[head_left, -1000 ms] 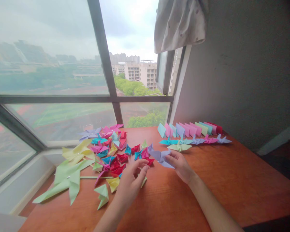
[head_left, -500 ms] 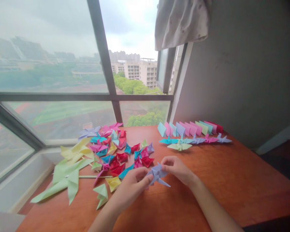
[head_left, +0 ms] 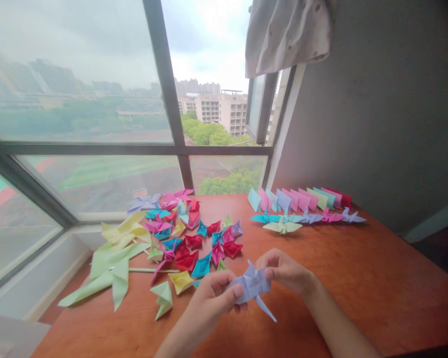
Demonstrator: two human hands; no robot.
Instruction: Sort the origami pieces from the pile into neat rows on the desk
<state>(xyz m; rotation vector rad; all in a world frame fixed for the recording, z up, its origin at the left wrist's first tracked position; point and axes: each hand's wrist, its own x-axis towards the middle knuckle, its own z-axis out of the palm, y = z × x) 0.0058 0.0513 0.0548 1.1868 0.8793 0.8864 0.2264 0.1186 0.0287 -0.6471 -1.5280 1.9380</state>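
Note:
A pale lavender paper crane [head_left: 253, 284] is held above the wooden table [head_left: 343, 293], between my two hands. My left hand [head_left: 221, 293] pinches its left wing, thumb on top and fingers beneath. On the right wing, my right hand [head_left: 281, 266] closes with thumb and fingertips. One thin point of the crane sticks up at the back, and a longer one slants down toward me. Finished cranes in several colours, among them a pale green crane [head_left: 282, 226], stand in a row beyond my right hand.
Left of my hands lie many folded paper pieces, including a red paper boat [head_left: 186, 261] and a yellow one [head_left: 180, 282]. A green pinwheel [head_left: 110, 271] lies at the table's left. Folded paper cards [head_left: 294, 200] line the back right, near the wall. Windows [head_left: 224, 171] rise behind the table.
The crane has come slightly nearer and turned, with its wings now spread wider and flatter between my hands. The whole view has shifted a little, moving the scene rightward.

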